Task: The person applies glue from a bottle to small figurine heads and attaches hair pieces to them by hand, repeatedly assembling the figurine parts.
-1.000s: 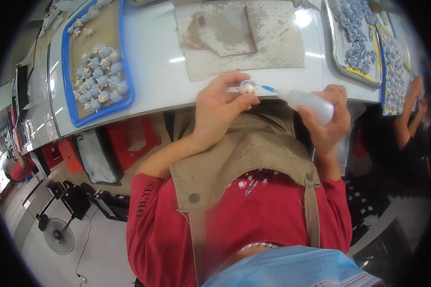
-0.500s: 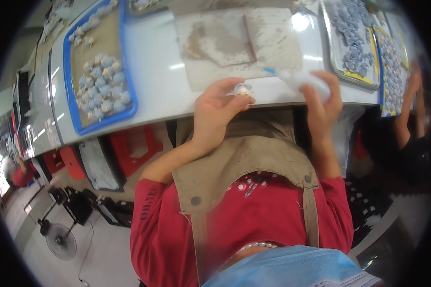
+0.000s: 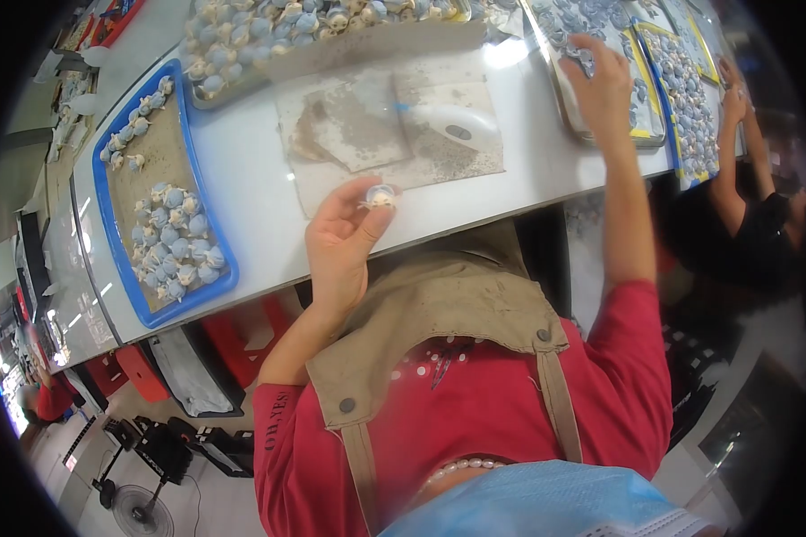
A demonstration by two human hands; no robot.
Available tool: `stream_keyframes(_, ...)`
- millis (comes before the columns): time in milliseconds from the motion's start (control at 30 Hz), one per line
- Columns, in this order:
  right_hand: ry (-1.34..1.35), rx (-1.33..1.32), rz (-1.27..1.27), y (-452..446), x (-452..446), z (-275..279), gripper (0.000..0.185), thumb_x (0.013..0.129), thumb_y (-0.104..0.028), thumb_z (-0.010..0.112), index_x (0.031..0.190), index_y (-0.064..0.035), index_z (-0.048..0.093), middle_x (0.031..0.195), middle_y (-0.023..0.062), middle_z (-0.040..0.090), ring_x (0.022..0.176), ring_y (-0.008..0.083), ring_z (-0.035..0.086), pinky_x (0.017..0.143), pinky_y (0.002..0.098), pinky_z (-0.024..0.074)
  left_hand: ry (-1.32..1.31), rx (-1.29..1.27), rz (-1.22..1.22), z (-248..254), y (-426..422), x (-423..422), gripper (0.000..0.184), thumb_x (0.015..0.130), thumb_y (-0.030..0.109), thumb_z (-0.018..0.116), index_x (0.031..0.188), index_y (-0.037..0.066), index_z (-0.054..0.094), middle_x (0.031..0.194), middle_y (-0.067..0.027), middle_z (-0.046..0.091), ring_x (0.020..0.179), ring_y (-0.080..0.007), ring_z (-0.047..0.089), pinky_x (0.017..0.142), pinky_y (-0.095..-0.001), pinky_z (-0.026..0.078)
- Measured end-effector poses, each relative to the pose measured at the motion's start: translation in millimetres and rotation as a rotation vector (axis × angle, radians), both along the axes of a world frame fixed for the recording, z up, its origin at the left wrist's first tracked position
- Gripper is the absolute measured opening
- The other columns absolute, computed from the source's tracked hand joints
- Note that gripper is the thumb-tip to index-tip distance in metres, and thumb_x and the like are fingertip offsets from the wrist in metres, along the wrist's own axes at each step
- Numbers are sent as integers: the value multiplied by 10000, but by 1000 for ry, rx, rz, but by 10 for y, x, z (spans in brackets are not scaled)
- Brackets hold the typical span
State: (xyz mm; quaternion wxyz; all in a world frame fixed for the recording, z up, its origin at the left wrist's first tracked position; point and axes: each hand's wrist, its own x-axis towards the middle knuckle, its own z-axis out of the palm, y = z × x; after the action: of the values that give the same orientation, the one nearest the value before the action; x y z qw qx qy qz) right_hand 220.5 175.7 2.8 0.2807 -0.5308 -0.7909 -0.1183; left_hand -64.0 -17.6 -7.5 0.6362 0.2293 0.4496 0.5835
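My left hand (image 3: 338, 246) pinches a small figurine head (image 3: 381, 198) with a pale face and a blue-grey top, held above the table's near edge. My right hand (image 3: 605, 94) is over the near-left side of a metal tray (image 3: 575, 134) of small blue-grey pieces (image 3: 591, 16). Its thumb and fingers are apart, and I see nothing between them. A white squeeze bottle (image 3: 464, 128) with a blue tip lies on its side on a stained, pale board (image 3: 349, 183) in front of me.
On the left stands a blue-rimmed tray (image 3: 227, 285) holding several figurine heads. Another tray (image 3: 208, 100) full of them is at the back. A further blue-edged tray (image 3: 687, 183) lies right, near another person's hands (image 3: 734, 100). The table edge (image 3: 475, 222) runs before my apron.
My right hand has put the white bottle down on the board and moved up and away to the metal tray. My left hand still holds the figurine head. The view has shifted.
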Motion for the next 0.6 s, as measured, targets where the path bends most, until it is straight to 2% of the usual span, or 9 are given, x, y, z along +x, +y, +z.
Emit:
stream_keyframes(33, 3, 2, 1, 123, 116, -35, 251, 701, -151, 679, 938, -107, 611, 941, 70, 624, 903, 271, 546, 752, 345, 416, 3, 2, 1, 15, -12, 39, 336, 798, -6, 604, 1118, -21, 502, 978, -81, 590, 901, -119, 564, 789, -217, 439)
stream_keyframes(100, -205, -122, -156, 318, 278, -123, 293, 744, -180, 653, 1029, -160, 590, 1016, 5, 603, 1035, 225, 479, 856, 398, 342, -63, -36, -78, 25, -20, 150, 337, 801, 0, 601, 1120, -22, 493, 992, -93, 584, 921, -151, 580, 776, -227, 457)
stream_keyframes(233, -325, -110, -121, 288, 262, -85, 302, 759, -158, 640, 1056, -178, 588, 999, 35, 598, 960, 234, 505, 805, 359, 381, -42, -55, -133, 70, 3, 273, 339, 813, 15, 580, 1138, 0, 485, 1068, -125, 559, 904, -198, 592, 738, -242, 482)
stream_keyframes(300, 14, -102, 111, 189, 277, -75, 290, 809, -119, 593, 1098, -140, 572, 984, 44, 588, 885, 175, 528, 735, 288, 412, -65, -63, -153, 83, 13, 315, 363, 813, 13, 578, 1160, -6, 473, 1091, -130, 544, 911, -189, 588, 728, -232, 482)
stream_keyframes(333, 24, -109, 129, 74, 219, -55, 290, 809, -119, 593, 1098, -140, 572, 984, 44, 588, 885, 175, 528, 735, 288, 412, -55, -71, -135, 75, 19, 328, 363, 813, 13, 578, 1160, -6, 473, 1091, -130, 544, 911, -189, 588, 728, -232, 482)
stream_keyframes(400, 488, -423, 186, -307, 43, 22, 268, 822, -65, 558, 1088, -91, 568, 943, 73, 580, 876, 169, 562, 739, 276, 432, -40, -58, -169, 54, 25, 353, 406, 811, 18, 587, 1193, -8, 453, 1104, -134, 536, 914, -190, 586, 735, -235, 482)
stream_keyframes(467, 908, -807, 256, -748, -230, 120, 214, 862, -61, 503, 1066, -22, 558, 948, 58, 576, 857, 119, 558, 759, 227, 425, -36, -51, -167, 50, 25, 387, 427, 809, 25, 594, 1206, -12, 442, 1105, -136, 535, 921, -190, 583, 743, -241, 483)
stream_keyframes(533, 978, -940, 348, -1105, -409, 157, 219, 874, -41, 465, 1076, 20, 522, 978, 68, 585, 862, 117, 564, 775, 220, 430, -39, -44, -174, 39, 20, 430, 448, 808, 32, 601, 1220, -15, 430, 1106, -137, 534, 928, -190, 579, 750, -246, 484)
stream_keyframes(600, 1095, -1011, 384, -1364, -549, 134, 224, 867, -13, 467, 1088, 13, 495, 985, 74, 591, 893, 122, 563, 785, 235, 437, -89, -11, -161, 27, 5, 464, 481, 801, 63, 625, 1228, -23, 420, 1111, -133, 530, 944, -192, 572, 775, -253, 486)
